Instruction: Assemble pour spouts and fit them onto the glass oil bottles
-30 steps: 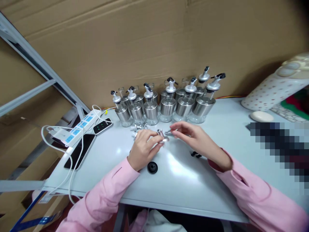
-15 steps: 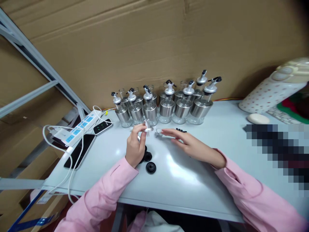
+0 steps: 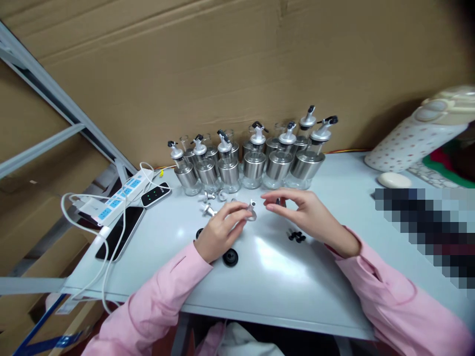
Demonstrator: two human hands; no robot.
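Observation:
My left hand [image 3: 221,228] pinches a small silver pourer spout [image 3: 251,212] just above the white table [image 3: 326,277]. My right hand [image 3: 302,213] hovers to its right, thumb and fingers curled together round a small dark piece [image 3: 278,201]. Loose silver spouts [image 3: 208,203] lie behind my left hand. A black rubber ring [image 3: 230,257] lies by my left wrist, and a few small black bits [image 3: 296,236] lie under my right hand. A row of glass and steel oil bottles [image 3: 254,163] with pourer tops stands along the back.
A white power strip [image 3: 118,195] with cables, a black remote-like device [image 3: 156,194] and a dark phone [image 3: 118,232] lie at the left. A dotted cream object [image 3: 415,136] and a soap-like oval [image 3: 394,180] sit at the right. Cardboard [image 3: 222,64] backs the table.
My left hand came down and right from near the bottles, holding a spout. My right hand drew back from flat on the table and curled its fingers on a small dark piece.

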